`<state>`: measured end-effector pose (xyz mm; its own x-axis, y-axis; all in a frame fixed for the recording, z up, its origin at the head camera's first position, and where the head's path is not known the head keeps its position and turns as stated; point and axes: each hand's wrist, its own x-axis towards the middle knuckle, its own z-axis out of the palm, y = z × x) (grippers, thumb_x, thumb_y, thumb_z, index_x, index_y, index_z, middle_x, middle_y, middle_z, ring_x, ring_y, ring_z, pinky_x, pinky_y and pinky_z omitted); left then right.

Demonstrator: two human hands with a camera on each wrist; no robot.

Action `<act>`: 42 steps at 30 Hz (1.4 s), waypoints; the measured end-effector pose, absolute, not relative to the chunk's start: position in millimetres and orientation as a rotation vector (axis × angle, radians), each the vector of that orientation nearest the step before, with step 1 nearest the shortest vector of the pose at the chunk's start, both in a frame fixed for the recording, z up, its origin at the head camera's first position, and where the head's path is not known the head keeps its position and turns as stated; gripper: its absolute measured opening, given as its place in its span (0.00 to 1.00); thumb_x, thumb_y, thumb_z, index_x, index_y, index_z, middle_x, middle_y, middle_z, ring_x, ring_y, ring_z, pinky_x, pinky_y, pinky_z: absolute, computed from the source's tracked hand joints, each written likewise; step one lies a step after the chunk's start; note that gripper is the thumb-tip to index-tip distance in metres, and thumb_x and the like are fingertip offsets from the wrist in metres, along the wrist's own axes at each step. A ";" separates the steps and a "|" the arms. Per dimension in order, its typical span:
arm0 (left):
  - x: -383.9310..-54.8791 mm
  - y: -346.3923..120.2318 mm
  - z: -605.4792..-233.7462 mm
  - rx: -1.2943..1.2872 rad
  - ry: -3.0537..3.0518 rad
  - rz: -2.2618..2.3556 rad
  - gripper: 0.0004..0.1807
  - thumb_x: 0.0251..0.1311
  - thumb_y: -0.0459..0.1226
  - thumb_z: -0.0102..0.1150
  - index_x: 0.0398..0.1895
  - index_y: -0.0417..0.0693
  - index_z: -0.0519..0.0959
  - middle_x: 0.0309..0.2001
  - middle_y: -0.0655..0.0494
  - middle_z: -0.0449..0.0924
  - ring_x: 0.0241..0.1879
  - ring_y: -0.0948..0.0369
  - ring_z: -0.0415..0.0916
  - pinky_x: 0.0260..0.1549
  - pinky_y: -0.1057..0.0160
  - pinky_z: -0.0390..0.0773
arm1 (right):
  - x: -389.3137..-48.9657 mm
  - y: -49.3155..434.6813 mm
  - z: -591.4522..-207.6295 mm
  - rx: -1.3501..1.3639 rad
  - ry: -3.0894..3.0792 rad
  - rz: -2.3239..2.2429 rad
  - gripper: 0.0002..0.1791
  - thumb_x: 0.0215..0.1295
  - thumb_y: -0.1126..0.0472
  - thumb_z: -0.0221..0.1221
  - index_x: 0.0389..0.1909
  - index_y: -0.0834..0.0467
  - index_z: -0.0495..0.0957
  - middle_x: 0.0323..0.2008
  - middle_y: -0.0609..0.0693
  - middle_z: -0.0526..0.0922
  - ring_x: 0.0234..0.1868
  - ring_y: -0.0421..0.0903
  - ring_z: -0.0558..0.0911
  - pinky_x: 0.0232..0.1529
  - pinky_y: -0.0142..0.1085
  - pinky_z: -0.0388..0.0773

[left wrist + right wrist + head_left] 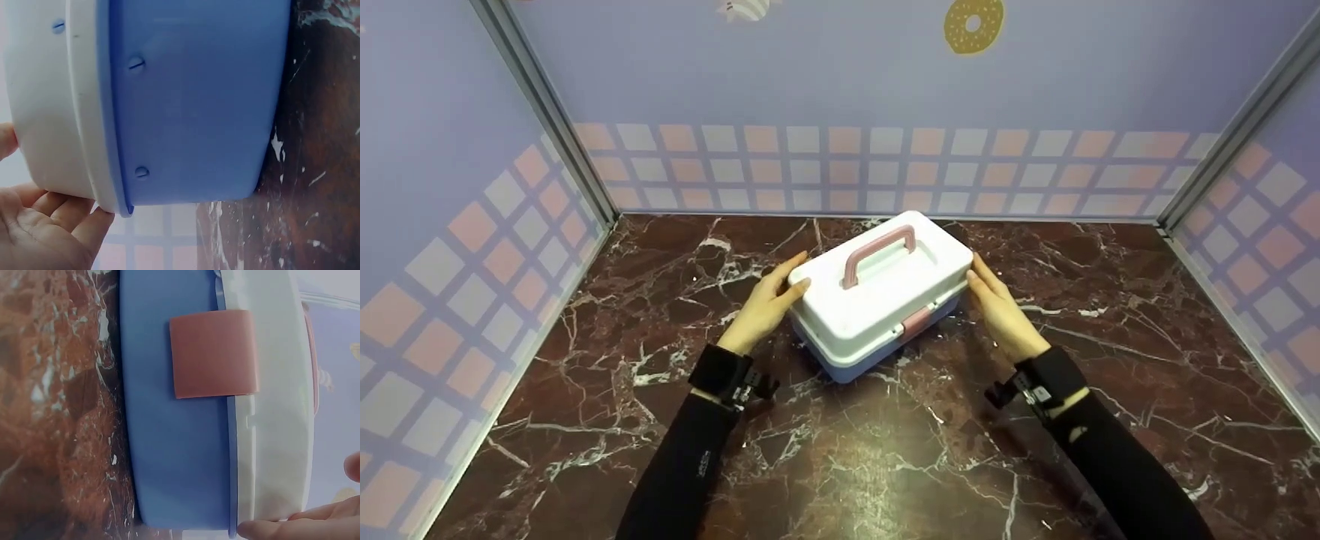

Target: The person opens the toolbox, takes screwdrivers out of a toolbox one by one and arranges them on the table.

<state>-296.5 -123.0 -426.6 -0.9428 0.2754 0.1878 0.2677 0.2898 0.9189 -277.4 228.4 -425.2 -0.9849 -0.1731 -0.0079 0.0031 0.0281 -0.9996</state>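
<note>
A storage box (877, 300) with a white lid, blue base, pink carry handle (877, 255) and pink latch (916, 324) sits turned at an angle on the marble-patterned table. Its lid is down, the handle upright. At the box's left end, my left hand (763, 309) grips the lid's corner, thumb on top and fingers round the far side. My right hand (1000, 311) touches the lid's right end with nearly straight fingers. In the right wrist view the latch (215, 354) lies flat over the lid seam. Round pegs (136, 63) dot the end in the left wrist view.
Marble-patterned tabletop (840, 465) stretches in front of the box and to both sides. A lilac back wall (840, 82) with pink and white squares stands behind it. Matching side walls (457, 247) rise at left and right, joined by grey metal corner posts (547, 112).
</note>
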 end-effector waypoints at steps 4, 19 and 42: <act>-293.1 -126.4 -425.6 0.523 2.591 1.730 0.29 0.71 0.40 0.55 0.72 0.39 0.64 0.72 0.40 0.65 0.73 0.46 0.61 0.74 0.50 0.59 | -287.3 223.9 -426.3 -0.205 2.145 -2.114 0.33 0.81 0.57 0.33 0.78 0.60 0.30 0.80 0.56 0.31 0.80 0.52 0.37 0.80 0.46 0.36; -272.6 -141.5 -405.4 0.535 2.682 1.447 0.28 0.59 0.43 0.68 0.60 0.43 0.74 0.57 0.44 0.79 0.53 0.50 0.79 0.51 0.53 0.81 | -307.5 211.4 -429.4 -0.307 2.213 -2.046 0.33 0.81 0.59 0.35 0.79 0.61 0.34 0.80 0.57 0.35 0.80 0.52 0.38 0.81 0.45 0.39; -248.0 -128.7 -387.8 0.686 2.828 1.015 0.51 0.42 0.55 0.78 0.69 0.44 0.69 0.66 0.45 0.74 0.66 0.46 0.70 0.68 0.46 0.69 | -324.5 202.9 -434.1 -0.377 2.344 -1.749 0.37 0.81 0.54 0.39 0.79 0.59 0.32 0.80 0.58 0.32 0.80 0.55 0.34 0.80 0.51 0.36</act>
